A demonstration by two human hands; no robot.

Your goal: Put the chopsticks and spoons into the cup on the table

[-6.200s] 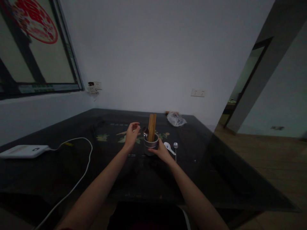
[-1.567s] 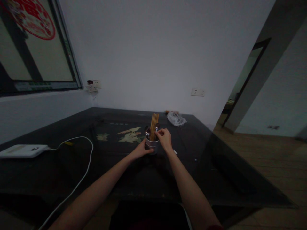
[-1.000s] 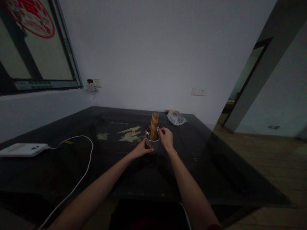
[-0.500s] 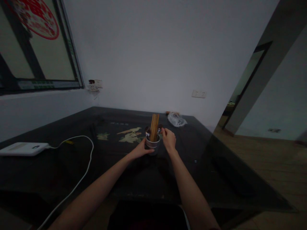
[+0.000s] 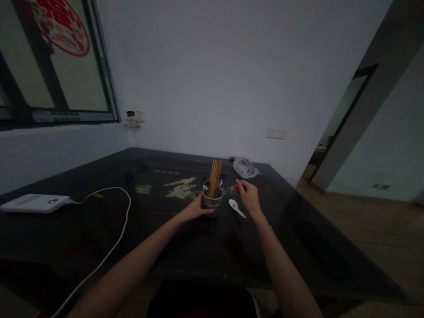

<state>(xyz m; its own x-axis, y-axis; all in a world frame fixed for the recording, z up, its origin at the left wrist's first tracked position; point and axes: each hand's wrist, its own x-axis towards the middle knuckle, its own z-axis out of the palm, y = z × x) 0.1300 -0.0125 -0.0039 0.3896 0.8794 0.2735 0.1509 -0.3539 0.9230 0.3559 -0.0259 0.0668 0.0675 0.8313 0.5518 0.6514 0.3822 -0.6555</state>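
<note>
A metal cup (image 5: 212, 202) stands on the dark table, holding several wooden chopsticks (image 5: 215, 179) and metal spoons, one spoon (image 5: 205, 183) leaning left and another spoon (image 5: 221, 181) leaning right. My left hand (image 5: 194, 209) is wrapped around the cup's left and near side. To the right of the cup, my right hand (image 5: 249, 195) is raised over the table with its fingers curled together, and nothing shows in them. Between the cup and that hand lies a white soup spoon (image 5: 236, 208) with a blue mark in its bowl.
A crumpled clear plastic bag (image 5: 245, 168) lies by the wall at the back. At left is a white device (image 5: 36, 203) whose white cable (image 5: 127, 216) runs off the near edge. A dark flat object (image 5: 321, 249) rests on the right of the dark table (image 5: 159, 256).
My right hand has left the right-hand metal spoon in the cup and moved right. The white soup spoon on the table now shows. My left hand keeps its hold on the cup.
</note>
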